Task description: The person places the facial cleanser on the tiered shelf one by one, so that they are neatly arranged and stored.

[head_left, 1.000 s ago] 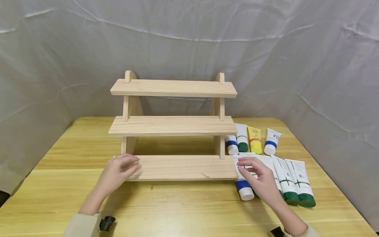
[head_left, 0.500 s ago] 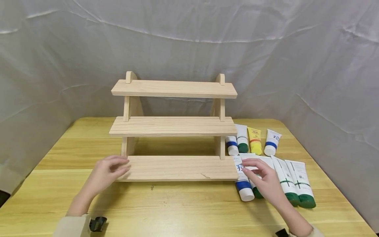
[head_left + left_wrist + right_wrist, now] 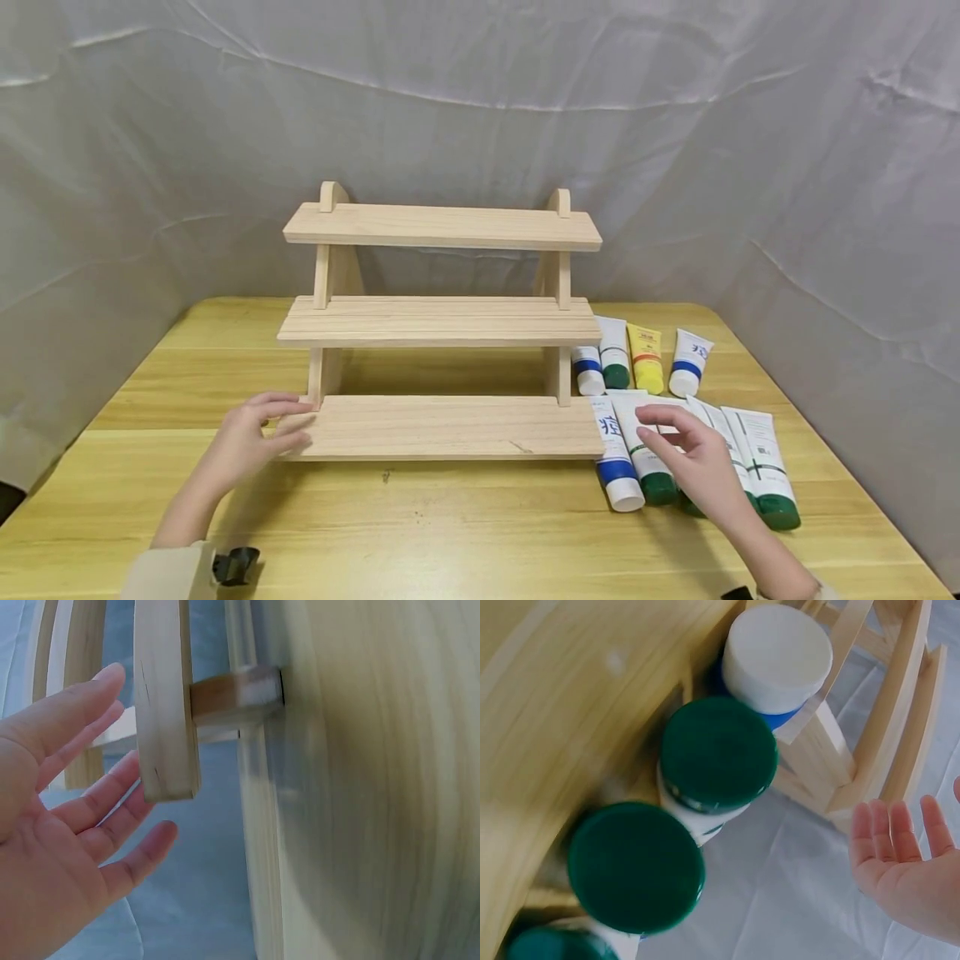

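Note:
A three-tier wooden display stand [image 3: 442, 427] of pale wood stands mid-table, its shelves bare. At the left end of its lowest shelf is my left hand [image 3: 251, 437], fingers apart and relaxed; in the left wrist view that hand [image 3: 75, 802] spreads beside the shelf's end. To the right of the stand my right hand [image 3: 697, 458] hovers over a row of squeeze tubes, holding nothing. Among them lie a white tube with a blue band and white cap [image 3: 617, 471] and a green-capped white tube [image 3: 651, 462]. Green caps [image 3: 720, 754] fill much of the right wrist view.
Behind the front row lie a yellow tube [image 3: 647, 358], a blue-banded white tube [image 3: 690, 362] and other tubes partly hidden by the stand. Grey cloth [image 3: 480, 100] hangs behind and beside the wooden table [image 3: 450, 533].
My left hand has moved left, from over the lowest shelf to its end. My right hand has drifted right above the tubes, uncovering the green-capped tube. The stand and tubes stay put.

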Demonstrator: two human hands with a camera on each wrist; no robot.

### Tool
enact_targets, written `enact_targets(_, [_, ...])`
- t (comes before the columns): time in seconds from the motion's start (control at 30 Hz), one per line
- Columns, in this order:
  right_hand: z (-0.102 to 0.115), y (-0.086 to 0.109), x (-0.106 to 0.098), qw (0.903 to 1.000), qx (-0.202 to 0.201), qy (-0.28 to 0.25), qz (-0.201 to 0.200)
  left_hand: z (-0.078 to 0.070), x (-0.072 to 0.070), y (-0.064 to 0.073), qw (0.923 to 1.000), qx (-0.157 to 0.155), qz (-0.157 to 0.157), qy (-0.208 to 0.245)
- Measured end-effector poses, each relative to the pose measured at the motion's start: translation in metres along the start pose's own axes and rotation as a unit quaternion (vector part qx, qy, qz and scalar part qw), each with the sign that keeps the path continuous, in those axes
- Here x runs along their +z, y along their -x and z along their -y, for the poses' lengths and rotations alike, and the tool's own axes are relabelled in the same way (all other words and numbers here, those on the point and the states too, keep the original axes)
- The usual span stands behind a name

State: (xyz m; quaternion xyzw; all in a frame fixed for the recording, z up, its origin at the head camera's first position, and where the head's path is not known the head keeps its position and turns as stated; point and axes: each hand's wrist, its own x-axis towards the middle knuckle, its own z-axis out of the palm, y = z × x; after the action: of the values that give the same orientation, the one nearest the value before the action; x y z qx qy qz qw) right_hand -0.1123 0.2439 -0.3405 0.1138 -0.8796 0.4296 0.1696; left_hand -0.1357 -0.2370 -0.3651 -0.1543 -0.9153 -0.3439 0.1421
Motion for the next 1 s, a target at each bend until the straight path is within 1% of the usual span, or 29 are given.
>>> enact_targets(0.07, [-0.013,0.0,-0.003,1.0,0.003,-0.003,0.002,0.003,-0.001,0.001,1.0,-0.005,0.007,0.0])
enact_targets(0.17, [-0.057,0.0,-0.004,1.0,0.005,0.0,0.002,0.007,-0.003,0.002,0.9999,-0.009,0.012,-0.002])
enact_targets(0.27, [-0.105,0.0,-0.006,0.9997,0.018,0.016,0.001,0.009,-0.003,0.003,0.9999,-0.011,0.011,-0.005])
enact_targets(0.3, [-0.119,0.0,-0.007,0.9994,0.023,0.024,-0.003,0.01,-0.003,0.003,0.9998,-0.013,0.013,-0.005])
enact_targets(0.37, [-0.134,0.001,-0.011,0.9987,0.036,0.035,-0.007,0.012,-0.004,0.003,0.9997,-0.017,0.016,-0.004])
enact_targets(0.47, [-0.146,0.003,-0.017,0.9983,0.043,0.036,-0.019,0.014,-0.005,0.003,0.9991,-0.029,0.029,0.005])
enact_targets(0.67, [-0.151,0.004,-0.028,0.9972,0.062,0.02,-0.038,0.017,-0.007,0.004,0.9963,-0.057,0.056,0.032])
enact_targets(0.9, [-0.16,0.006,-0.044,0.9949,0.076,0.045,-0.049,0.022,-0.007,0.005,0.9929,-0.067,0.071,0.068])
enact_targets(1.0, [-0.166,0.006,-0.051,0.9948,0.078,0.036,-0.054,0.024,-0.007,0.005,0.9909,-0.07,0.08,0.082])
